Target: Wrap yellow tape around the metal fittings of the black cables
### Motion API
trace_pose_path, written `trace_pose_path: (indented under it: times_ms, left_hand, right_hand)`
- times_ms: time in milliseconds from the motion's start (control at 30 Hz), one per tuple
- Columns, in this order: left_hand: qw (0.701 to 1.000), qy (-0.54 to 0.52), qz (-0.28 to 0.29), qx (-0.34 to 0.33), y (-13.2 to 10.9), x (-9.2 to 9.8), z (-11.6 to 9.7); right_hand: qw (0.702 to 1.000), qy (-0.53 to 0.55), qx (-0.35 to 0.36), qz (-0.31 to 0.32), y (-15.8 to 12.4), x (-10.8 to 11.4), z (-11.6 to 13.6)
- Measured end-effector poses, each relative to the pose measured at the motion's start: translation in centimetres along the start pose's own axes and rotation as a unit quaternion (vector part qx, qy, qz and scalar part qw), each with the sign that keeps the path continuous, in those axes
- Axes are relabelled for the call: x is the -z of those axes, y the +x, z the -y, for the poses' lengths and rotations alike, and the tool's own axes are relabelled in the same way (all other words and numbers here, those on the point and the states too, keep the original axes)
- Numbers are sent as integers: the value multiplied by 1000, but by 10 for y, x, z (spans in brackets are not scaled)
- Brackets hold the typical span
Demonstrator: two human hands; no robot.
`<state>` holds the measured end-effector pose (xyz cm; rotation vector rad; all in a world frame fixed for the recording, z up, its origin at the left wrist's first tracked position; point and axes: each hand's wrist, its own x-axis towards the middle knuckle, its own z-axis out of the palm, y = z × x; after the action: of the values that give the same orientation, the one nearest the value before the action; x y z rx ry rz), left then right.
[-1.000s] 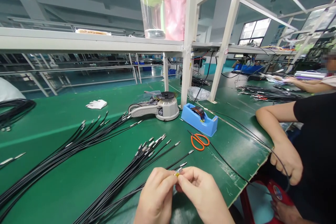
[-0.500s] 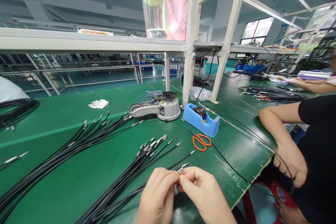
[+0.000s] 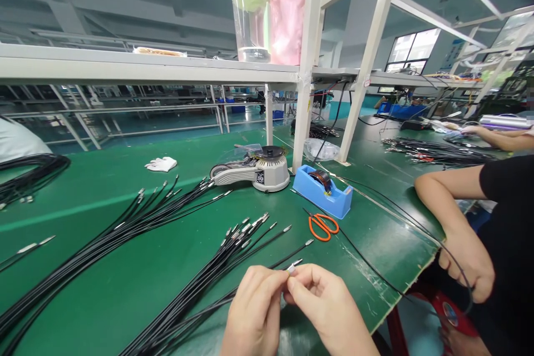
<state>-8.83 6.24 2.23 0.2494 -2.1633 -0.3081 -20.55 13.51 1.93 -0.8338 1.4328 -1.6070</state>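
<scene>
My left hand (image 3: 255, 306) and my right hand (image 3: 323, 303) meet at the bench's front, fingertips pinched together around one black cable's end. A small silver piece (image 3: 291, 269) shows just above the fingertips; most of what they pinch is hidden. Left of my hands lies a bundle of black cables (image 3: 200, 272) with metal connector tips pointing away from me. Orange-handled scissors (image 3: 324, 226) rest beyond my right hand. Behind them stands a blue tape dispenser (image 3: 323, 192) with a dark amber roll.
A grey round tape machine (image 3: 270, 172) stands mid-bench, near a second cable bundle (image 3: 120, 228). A white glove (image 3: 162, 164) lies farther back. The shelf (image 3: 187, 71) on white posts carries a clear jug (image 3: 252, 22). At right, a co-worker's arm (image 3: 454, 222) rests on the bench edge.
The view has shifted slightly, so everything sits a little further right. My fingers keep their pinch; the yellow bit between them now shows much less.
</scene>
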Motion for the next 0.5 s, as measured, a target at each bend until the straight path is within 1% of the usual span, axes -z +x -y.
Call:
trace_pose_path:
  times_ms: [67, 167, 267, 400, 433, 500]
  left_hand:
    - [1000, 14, -3, 6, -1, -1, 0]
    - [999, 40, 2, 36, -1, -3, 0]
    - [995, 53, 43, 78, 1, -1, 0]
    - [982, 58, 121, 132, 4, 9, 2]
    - [980, 59, 133, 139, 3, 11, 3]
    - [978, 58, 138, 143, 2, 14, 4]
  right_hand:
    - [1000, -12, 5, -2, 0, -1, -1]
    - [1000, -15, 4, -9, 0, -2, -2]
    - [1000, -18, 4, -9, 2, -2, -5]
    - [999, -20, 23, 23, 6, 0, -13]
    - [999, -20, 26, 27, 7, 0, -15]
    - [999, -17, 25, 28, 7, -1, -20]
